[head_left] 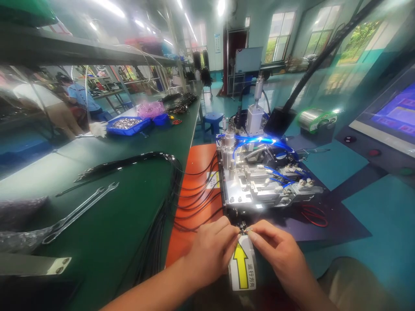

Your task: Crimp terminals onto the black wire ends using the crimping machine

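My left hand (212,248) is closed in a pinch at the front edge of the metal machine (240,190); what its fingertips grip is too small to make out. Opposite it, my right hand (279,246) pinches a small silvery part (248,230) between thumb and forefinger. The fingertips of both hands almost meet, just above a white label with a yellow arrow (241,268). Several thin black cables (194,201) run from the bench across an orange panel (199,166) to the machine's left side.
A bundle of black cables (157,233) lies on the green bench (106,242), near two wrenches (81,211). Farther back stands a blue tray (128,125) of small metal parts. A control screen (395,108) is at right. Two people work at far left.
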A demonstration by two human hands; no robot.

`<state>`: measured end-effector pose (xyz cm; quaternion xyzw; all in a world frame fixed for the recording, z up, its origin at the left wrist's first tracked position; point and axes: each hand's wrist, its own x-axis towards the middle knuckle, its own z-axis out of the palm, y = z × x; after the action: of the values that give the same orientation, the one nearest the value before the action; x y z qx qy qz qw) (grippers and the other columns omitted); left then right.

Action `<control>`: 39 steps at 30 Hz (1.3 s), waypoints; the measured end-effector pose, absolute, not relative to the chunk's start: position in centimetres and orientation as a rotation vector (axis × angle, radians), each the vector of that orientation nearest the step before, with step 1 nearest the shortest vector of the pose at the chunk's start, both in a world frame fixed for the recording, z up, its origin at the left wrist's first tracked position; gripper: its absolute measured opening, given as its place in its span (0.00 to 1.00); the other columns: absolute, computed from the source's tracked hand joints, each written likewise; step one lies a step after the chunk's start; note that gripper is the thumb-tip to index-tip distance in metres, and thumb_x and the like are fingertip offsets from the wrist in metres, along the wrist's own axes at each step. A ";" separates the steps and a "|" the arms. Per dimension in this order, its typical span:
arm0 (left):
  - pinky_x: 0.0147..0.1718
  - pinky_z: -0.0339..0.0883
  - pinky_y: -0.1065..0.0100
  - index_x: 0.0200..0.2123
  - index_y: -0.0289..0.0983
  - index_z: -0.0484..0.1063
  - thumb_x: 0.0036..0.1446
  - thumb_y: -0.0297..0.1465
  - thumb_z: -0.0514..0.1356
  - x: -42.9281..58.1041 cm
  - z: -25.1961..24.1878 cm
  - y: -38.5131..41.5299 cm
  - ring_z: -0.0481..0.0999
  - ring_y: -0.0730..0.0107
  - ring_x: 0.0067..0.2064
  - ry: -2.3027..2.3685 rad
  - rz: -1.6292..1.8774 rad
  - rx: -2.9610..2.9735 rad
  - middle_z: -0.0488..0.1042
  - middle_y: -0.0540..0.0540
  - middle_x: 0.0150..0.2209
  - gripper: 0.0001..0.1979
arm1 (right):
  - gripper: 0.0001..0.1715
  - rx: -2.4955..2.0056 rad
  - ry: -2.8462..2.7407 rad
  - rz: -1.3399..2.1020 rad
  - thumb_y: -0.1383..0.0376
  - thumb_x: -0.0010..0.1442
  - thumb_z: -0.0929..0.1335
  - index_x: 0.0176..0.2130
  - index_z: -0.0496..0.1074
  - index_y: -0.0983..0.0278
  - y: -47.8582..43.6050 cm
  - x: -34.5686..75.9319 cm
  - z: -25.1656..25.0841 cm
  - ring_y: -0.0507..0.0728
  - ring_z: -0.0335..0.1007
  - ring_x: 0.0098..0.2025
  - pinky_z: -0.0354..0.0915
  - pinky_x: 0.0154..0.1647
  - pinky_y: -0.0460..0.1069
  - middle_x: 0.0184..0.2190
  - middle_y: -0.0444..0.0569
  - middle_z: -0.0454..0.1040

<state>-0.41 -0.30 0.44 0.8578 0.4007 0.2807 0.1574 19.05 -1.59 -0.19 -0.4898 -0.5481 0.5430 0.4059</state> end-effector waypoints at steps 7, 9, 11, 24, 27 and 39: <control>0.27 0.55 0.69 0.40 0.37 0.73 0.67 0.28 0.52 -0.6 0.4 -0.2 0.65 0.71 0.30 1.111 0.803 2.488 0.67 0.48 0.30 0.09 | 0.14 -1.248 -1.394 1.365 0.55 0.63 0.68 0.37 0.77 0.63 -1.6 19.2 -0.2 0.56 0.69 0.39 0.63 0.40 0.48 0.34 0.46 0.74; 0.27 0.54 0.69 0.39 0.37 0.73 0.67 0.28 0.52 -0.5 0.5 -0.2 0.65 0.71 0.29 1.109 0.800 2.504 0.67 0.48 0.29 0.10 | 0.14 -1.254 -1.396 1.365 0.55 0.63 0.68 0.36 0.76 0.63 -1.6 19.2 -0.2 0.56 0.69 0.39 0.63 0.40 0.47 0.33 0.46 0.74; 0.26 0.54 0.69 0.39 0.37 0.73 0.67 0.28 0.52 -0.5 0.7 -0.2 0.65 0.70 0.28 1.101 0.797 2.524 0.67 0.48 0.29 0.10 | 0.14 -1.256 -1.397 1.376 0.55 0.63 0.68 0.35 0.75 0.63 -1.6 19.3 -0.1 0.56 0.69 0.38 0.63 0.39 0.47 0.33 0.45 0.74; 0.29 0.59 0.71 0.42 0.36 0.74 0.66 0.27 0.52 -0.7 0.6 -0.1 0.69 0.70 0.31 1.063 0.837 2.491 0.69 0.46 0.30 0.10 | 0.12 -1.184 -1.431 1.519 0.56 0.61 0.70 0.38 0.73 0.63 -1.2 20.4 0.2 0.55 0.68 0.36 0.65 0.36 0.47 0.32 0.44 0.72; 0.29 0.60 0.71 0.42 0.36 0.73 0.66 0.27 0.53 -0.6 0.5 -0.2 0.69 0.70 0.31 1.073 0.850 2.465 0.69 0.46 0.31 0.09 | 0.15 -1.112 -1.416 1.579 0.57 0.60 0.70 0.44 0.73 0.62 -1.3 21.1 0.1 0.56 0.70 0.38 0.67 0.39 0.48 0.35 0.46 0.74; 0.29 0.58 0.69 0.42 0.37 0.73 0.66 0.26 0.52 -0.7 0.5 -0.3 0.67 0.68 0.32 1.129 0.852 2.471 0.68 0.47 0.31 0.09 | 0.12 -1.206 -1.586 1.264 0.56 0.64 0.68 0.40 0.77 0.60 -1.0 19.9 0.8 0.56 0.72 0.38 0.67 0.37 0.47 0.36 0.45 0.76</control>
<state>-0.69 -0.34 0.53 0.8586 0.3922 0.2959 0.1465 19.85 -1.00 0.77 -0.4724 -0.6213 0.4953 0.3813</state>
